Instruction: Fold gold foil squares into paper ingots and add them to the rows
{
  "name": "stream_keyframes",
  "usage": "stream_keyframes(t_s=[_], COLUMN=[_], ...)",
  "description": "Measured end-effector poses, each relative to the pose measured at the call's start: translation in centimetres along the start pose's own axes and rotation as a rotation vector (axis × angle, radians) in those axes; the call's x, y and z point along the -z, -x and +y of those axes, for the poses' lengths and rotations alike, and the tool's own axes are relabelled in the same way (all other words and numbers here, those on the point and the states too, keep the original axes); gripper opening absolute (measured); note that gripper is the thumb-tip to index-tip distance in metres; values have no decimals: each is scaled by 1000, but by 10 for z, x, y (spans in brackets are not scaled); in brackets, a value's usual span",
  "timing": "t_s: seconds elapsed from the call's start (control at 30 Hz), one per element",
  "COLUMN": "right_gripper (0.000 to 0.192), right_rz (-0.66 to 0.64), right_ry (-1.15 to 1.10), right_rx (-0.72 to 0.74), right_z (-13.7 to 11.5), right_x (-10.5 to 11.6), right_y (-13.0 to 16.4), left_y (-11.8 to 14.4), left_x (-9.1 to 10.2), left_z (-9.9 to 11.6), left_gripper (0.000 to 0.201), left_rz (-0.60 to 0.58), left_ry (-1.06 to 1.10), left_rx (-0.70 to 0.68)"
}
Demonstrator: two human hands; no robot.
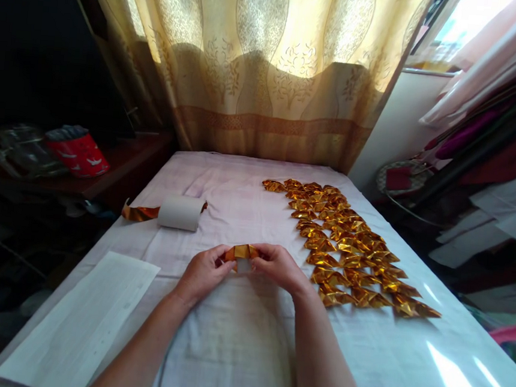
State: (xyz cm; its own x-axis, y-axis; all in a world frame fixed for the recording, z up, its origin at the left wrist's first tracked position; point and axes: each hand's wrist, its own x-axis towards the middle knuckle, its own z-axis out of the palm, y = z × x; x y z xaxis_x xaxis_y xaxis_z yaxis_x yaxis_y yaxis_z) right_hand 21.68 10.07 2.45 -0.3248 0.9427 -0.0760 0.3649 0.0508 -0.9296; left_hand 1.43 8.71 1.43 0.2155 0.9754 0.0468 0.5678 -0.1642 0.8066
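A small piece of gold foil paper [242, 252], partly folded and with a pale underside showing, is held between my two hands just above the cloth-covered surface. My left hand [206, 272] pinches its left end between thumb and fingers. On the other side, my right hand [276, 267] grips the right end the same way. To the right lie several rows of folded gold foil pieces [324, 261], pointed at their ends. A grey-white cardboard roll [179, 212] rests on its side at the left, with gold foil [141, 213] sticking out of it.
A white paper sheet [89, 317] lies at the front left of the pale cloth [241, 180]. On a dark cabinet [119, 175] at the left stand a red patterned container [81, 153] and a glass jug [24, 149]. A yellow curtain [267, 92] hangs behind; clothes [507, 137] hang at right.
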Motion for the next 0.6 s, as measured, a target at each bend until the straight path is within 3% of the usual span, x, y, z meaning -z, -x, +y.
stream_keyframes(t_s=[0.17, 0.27, 0.37, 0.6], right_gripper=[33, 28, 26, 42], right_rz=[-22, -17, -32, -151], right_ry=[-164, -210, -268, -415], right_rx=[-80, -90, -108, -132], right_z=[16, 18, 17, 13], right_x=[-2, -2, -1, 9], right_y=[-7, -9, -8, -1], left_y=[0, -3, -6, -7], left_x=[1, 4, 2, -3], left_z=[-16, -17, -18, -22], left_gripper=[49, 41, 34, 37], left_rz=[-115, -122, -26, 9], left_ry=[223, 210, 153, 189], left_rx=[25, 8, 1, 20])
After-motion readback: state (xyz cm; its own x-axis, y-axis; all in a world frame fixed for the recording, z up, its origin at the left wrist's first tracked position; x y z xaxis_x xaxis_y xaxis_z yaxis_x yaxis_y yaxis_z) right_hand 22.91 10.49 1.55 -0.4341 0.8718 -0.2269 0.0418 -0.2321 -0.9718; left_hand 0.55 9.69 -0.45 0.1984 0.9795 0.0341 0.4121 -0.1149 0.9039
